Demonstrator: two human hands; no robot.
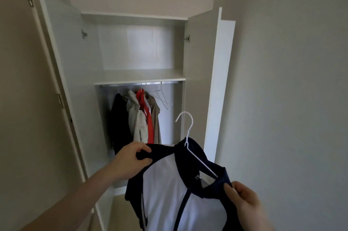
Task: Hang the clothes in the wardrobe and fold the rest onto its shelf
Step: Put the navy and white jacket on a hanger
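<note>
Head cam: left hand (130, 162) has its grip pinched on the navy shoulder of the navy-and-white jacket (180, 193), arm reaching in from 7 o'clock. Right hand (243, 200) pinches the other shoulder at 5 o'clock. The jacket's on a white hanger (190, 142), just in front of the open wardrobe (143, 80).

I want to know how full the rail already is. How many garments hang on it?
4, side by side on the rail: a black one at left, then a light grey one, a red one and a tan one. More may hide between them.
</note>
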